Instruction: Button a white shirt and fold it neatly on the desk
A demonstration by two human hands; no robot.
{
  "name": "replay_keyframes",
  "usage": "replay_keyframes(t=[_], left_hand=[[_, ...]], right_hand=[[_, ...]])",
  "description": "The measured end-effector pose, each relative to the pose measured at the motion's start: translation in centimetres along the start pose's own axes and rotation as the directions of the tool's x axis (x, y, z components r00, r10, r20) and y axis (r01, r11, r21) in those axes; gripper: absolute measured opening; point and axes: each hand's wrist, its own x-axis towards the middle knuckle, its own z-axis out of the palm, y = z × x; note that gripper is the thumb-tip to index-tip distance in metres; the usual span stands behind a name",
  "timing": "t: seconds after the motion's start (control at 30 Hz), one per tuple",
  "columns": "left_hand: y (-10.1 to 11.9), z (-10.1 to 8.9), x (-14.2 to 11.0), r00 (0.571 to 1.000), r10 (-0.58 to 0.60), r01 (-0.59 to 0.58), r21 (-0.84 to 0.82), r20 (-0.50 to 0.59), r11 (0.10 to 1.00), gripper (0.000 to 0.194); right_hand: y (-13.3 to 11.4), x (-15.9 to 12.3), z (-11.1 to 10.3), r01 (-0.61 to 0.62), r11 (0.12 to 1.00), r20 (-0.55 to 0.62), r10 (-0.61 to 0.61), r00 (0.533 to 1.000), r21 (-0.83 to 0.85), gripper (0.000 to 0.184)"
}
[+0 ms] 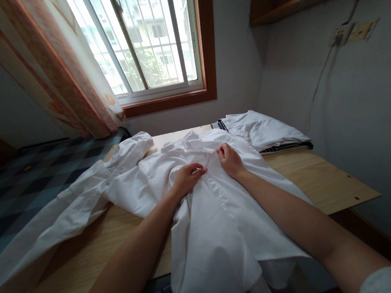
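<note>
A white long-sleeved shirt (205, 238) lies spread over a wooden board, its collar end toward the window and its hem hanging off the near edge. One sleeve stretches out to the left. My left hand (189, 177) pinches the cloth at the front opening, near the middle of the shirt. Just right of it and slightly farther away, my right hand (230, 159) has its fingers closed on the opposite side of the same opening. Whether a button is between the fingers cannot be made out.
The wooden board (324, 175) carries a folded white garment (267, 132) with black striped cloth beneath it at the back right. A checked bedspread (54, 170) lies to the left. Behind are a window (156, 38), a curtain (64, 62) and a wall socket (341, 35) with a cable.
</note>
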Motion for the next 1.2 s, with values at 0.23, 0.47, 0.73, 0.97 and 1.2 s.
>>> replay_keyframes(t=[0.23, 0.47, 0.73, 0.97, 1.2], left_hand=[[0.3, 0.0, -0.6, 0.986, 0.159, -0.165, 0.22, 0.045, 0.962, 0.022], [1.0, -1.5, -1.2, 0.954, 0.279, -0.299, 0.435, 0.111, 0.849, 0.028], [2.8, -5.6, -2.6, 0.952, 0.121, -0.27, 0.584, 0.282, 0.766, 0.04], [7.8, -2.5, -8.9, 0.964, 0.155, -0.255, 0.579, 0.217, 0.774, 0.05], [6.0, 0.1, -12.9, 0.946, -0.002, -0.181, 0.532, 0.325, 0.827, 0.066]], right_hand=[[0.0, 0.0, 0.1, -0.006, 1.0, 0.01, 0.006, 1.0, -0.006, 0.014], [0.7, 0.5, 0.3, -0.049, 0.998, -0.048, 0.052, 0.998, 0.046, 0.012], [0.8, 1.9, -2.5, -0.116, 0.993, 0.052, 0.115, 0.992, 0.017, 0.01], [-2.8, -2.5, -8.6, 0.224, 0.956, 0.39, -0.137, 0.911, -0.188, 0.021], [-4.1, -12.8, -9.5, 0.499, 0.845, 0.562, -0.322, 0.762, -0.192, 0.018]])
